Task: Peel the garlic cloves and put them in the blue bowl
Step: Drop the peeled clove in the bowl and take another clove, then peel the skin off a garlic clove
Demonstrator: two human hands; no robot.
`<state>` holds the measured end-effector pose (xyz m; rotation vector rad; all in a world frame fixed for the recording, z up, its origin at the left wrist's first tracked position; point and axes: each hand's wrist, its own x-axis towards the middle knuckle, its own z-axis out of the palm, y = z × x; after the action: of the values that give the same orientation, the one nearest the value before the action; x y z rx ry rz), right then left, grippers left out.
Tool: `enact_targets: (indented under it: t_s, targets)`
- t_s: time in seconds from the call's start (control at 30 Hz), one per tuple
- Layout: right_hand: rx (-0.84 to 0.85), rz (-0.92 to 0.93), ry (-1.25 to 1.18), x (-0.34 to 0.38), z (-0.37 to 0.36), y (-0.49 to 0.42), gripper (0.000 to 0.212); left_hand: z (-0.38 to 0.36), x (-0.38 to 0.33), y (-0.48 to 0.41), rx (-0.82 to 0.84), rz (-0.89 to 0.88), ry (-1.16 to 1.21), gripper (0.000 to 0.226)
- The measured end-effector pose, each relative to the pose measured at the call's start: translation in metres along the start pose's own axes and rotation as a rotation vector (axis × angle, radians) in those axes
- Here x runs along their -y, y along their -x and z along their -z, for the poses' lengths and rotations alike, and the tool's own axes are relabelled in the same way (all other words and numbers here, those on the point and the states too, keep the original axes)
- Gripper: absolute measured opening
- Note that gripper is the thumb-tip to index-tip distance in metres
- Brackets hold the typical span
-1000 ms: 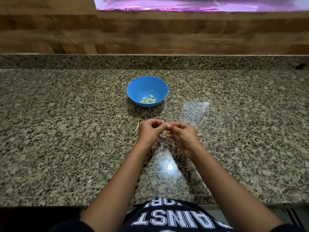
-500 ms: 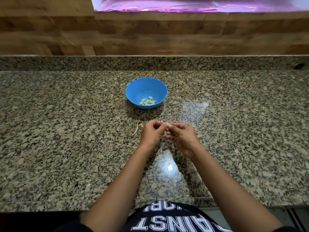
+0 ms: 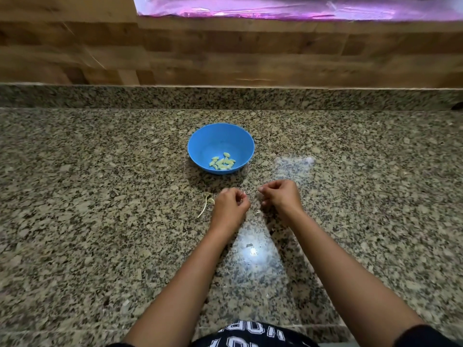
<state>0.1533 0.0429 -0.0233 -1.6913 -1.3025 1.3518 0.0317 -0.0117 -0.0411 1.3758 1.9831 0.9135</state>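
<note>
A small heap of peeled garlic cloves (image 3: pixel 223 162) lies in the near part of the blue bowl (image 3: pixel 213 139), which stands on the tabletop (image 3: pixel 100 171) just beyond the hands. We see the left hand (image 3: pixel 230 205) and right hand (image 3: pixel 281 196) slightly apart, fingers curled, and cannot tell whether either pinches a clove; a dry stalk (image 3: pixel 206 206) lies just left of them. We judge peeling is in hand, so next comes a short reach forward over the rim.

A speckled grey-brown granite worktop (image 3: pixel 100 246) lies beneath the left hand (image 3: pixel 230 204) and right hand (image 3: pixel 280 196), with a bright glare (image 3: pixel 253 251) nearer the person than both. Beyond the hands rise a low granite upstand (image 3: pixel 100 96), a brown wood-plank wall (image 3: pixel 225 53) and shiny pink plastic sheeting (image 3: pixel 275 7).
</note>
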Motion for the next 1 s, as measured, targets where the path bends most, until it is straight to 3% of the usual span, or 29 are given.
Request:
enact_targets:
  t_s: [0.3,0.57,0.87,1.0]
  targets:
    - [-0.051,0.087,0.073,-0.020,0.008,0.007,0.008,-0.005,0.011,0.006,-0.006,-0.109,-0.028,0.012]
    - [0.183,0.511,0.811,-0.043,-0.003,0.040,0.044,0.005,0.023,0.032,-0.102,-0.137,0.011,0.008]
    - [0.176,0.695,0.908,-0.049,-0.002,0.067,0.025,0.010,0.031,0.058,-0.084,-0.128,-0.050,0.004]
    - [0.171,0.563,0.722,-0.044,-0.010,0.079,0.016,0.014,0.031,0.072,-0.118,0.158,0.198,0.013]
